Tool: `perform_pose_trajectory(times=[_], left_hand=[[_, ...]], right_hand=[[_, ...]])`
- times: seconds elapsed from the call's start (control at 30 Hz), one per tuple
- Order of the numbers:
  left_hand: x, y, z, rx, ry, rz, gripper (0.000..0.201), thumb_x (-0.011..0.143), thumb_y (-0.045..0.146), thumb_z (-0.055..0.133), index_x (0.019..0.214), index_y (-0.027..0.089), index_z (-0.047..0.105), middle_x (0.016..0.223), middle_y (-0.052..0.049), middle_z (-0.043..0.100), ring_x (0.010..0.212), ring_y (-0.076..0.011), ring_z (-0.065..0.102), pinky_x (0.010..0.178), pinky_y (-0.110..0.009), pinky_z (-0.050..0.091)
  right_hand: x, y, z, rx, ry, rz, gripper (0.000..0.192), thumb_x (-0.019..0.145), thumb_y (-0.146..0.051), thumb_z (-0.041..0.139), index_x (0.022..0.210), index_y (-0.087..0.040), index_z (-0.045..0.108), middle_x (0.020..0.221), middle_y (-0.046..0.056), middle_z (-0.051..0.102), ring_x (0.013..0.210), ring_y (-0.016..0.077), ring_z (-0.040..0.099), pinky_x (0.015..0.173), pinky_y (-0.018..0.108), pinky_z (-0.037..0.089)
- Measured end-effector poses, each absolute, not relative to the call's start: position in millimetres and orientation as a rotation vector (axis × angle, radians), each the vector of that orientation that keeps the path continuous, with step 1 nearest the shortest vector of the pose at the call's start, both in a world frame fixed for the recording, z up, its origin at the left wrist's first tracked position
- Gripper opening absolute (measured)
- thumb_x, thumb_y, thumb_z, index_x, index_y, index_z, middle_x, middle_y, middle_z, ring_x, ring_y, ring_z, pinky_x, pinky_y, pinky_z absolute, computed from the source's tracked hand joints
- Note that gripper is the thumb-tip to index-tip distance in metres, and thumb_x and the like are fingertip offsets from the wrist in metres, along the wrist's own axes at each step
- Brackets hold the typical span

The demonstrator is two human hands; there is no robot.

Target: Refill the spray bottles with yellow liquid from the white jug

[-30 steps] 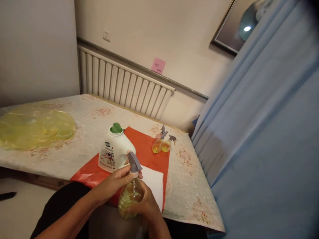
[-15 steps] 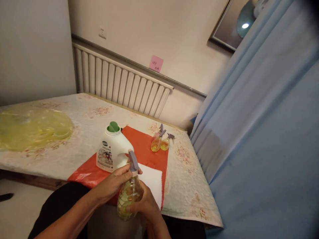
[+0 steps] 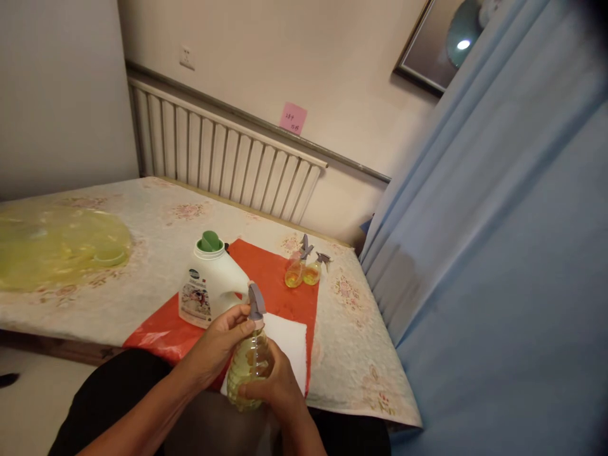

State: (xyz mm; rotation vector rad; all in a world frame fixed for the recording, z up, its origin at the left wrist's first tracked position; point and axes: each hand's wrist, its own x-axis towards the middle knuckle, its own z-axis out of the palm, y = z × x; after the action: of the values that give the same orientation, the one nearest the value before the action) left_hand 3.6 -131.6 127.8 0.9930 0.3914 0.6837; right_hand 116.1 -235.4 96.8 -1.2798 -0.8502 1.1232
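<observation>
A clear spray bottle with yellowish liquid and a grey trigger head is held upright, slightly tilted, between both hands. My left hand pinches the pale collar just under the trigger head. Lower down, my right hand wraps around the bottle's body from the right. Just behind stands a white handled jug with a printed label and a green cap seated in its mouth. Under them lie a red sheet and a white pad, partly covered by my hands.
Several small spray bottles with amber liquid stand at the red sheet's far right corner. A crumpled yellow plastic bag lies on the left of the flowered cover. A blue curtain hangs right; a radiator lines the wall.
My left fingers have shifted around the collar, and the fingertips that showed beyond it are now out of sight. The bottle has risen slightly. The view has shifted a little to the right.
</observation>
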Motion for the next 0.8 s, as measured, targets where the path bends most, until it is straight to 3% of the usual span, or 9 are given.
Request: perform_pose_trajectory(times=[0.27,0.47,0.8], left_hand=[[1,-131,133,1.033,0.392,0.645,0.026,0.076,0.035,0.078,0.095,0.021,0.066,0.076,0.003,0.062,0.067,-0.0129,0.057,0.067,-0.024,0.044],[-3,-131,135,0.961,0.361,0.581,0.038,0.075,0.035,0.079,0.108,0.019,0.067,0.087,-0.003,0.066,0.077,-0.0167,0.061,0.068,-0.025,0.044],[1,-124,124,1.049,0.393,0.645,0.032,0.073,0.035,0.079,0.098,0.018,0.068,0.085,-0.001,0.066,0.072,-0.0148,0.058,0.066,-0.024,0.043]], right_hand=[[117,-235,87,-1.156,-0.832,1.265,0.076,0.038,-0.023,0.092,0.109,-0.018,0.064,0.091,0.001,0.070,0.077,0.0173,0.063,0.069,0.028,0.048],[116,-236,85,-1.095,-0.795,1.287,0.078,0.037,-0.021,0.093,0.109,-0.017,0.064,0.091,0.001,0.071,0.077,0.0173,0.064,0.070,0.028,0.049],[117,-236,80,-1.153,-0.802,1.272,0.075,0.038,-0.020,0.093,0.108,-0.017,0.064,0.090,0.001,0.071,0.075,0.0169,0.064,0.066,0.027,0.049]])
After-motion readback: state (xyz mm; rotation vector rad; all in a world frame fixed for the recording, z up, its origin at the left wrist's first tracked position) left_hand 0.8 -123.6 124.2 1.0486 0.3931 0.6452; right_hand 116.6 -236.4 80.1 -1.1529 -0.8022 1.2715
